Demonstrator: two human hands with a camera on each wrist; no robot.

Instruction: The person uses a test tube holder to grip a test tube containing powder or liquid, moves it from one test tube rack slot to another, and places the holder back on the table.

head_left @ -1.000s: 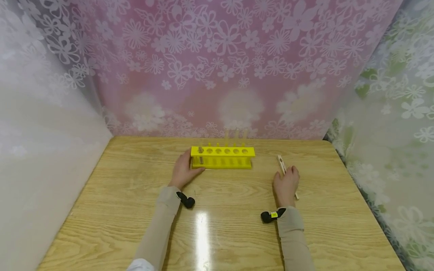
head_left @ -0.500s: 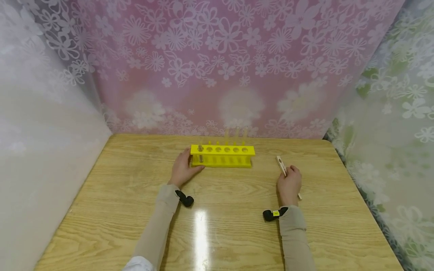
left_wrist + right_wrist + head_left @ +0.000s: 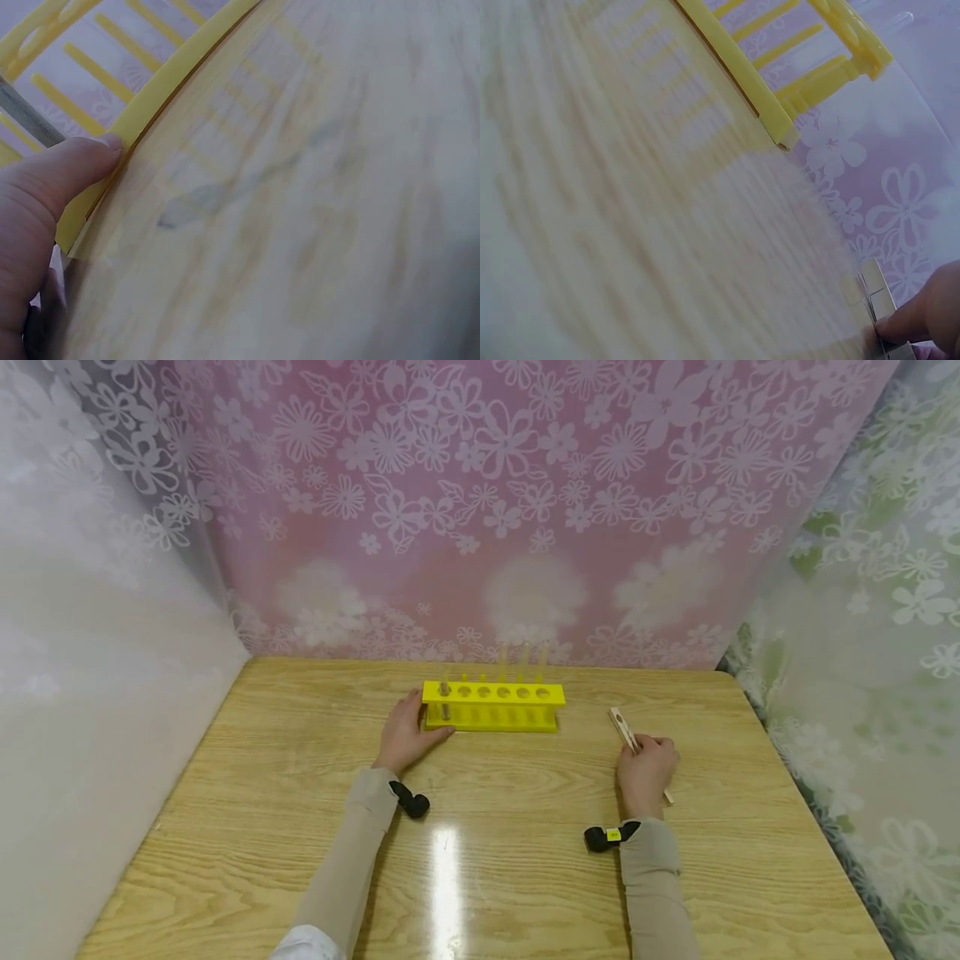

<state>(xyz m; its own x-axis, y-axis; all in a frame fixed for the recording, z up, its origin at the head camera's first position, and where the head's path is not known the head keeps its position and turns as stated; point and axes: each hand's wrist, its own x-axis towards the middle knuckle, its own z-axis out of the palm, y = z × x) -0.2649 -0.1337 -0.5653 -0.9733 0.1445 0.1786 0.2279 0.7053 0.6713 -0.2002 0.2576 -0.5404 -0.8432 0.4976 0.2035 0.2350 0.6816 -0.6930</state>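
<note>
A yellow test tube rack stands near the back of the table. My left hand grips its left end, the thumb on the front of the base and the other fingers mostly hidden behind. One tube with a darker, greyish inside sits in the leftmost hole. Clear tubes rise behind the rack's right half. To the right, my right hand holds a wooden test tube clamp, which slants with its holed end away from me. In the right wrist view, the thumb presses against the clamp.
The wooden table carries a bright light reflection in front. A pink flowered curtain hangs behind the back edge. Pale sheets close off the left side, and a green-and-white flowered one the right.
My right hand has shifted slightly to the right, its fingers spread further over the clamp. The clamp has turned a little. The left hand and the rack keep their place.
</note>
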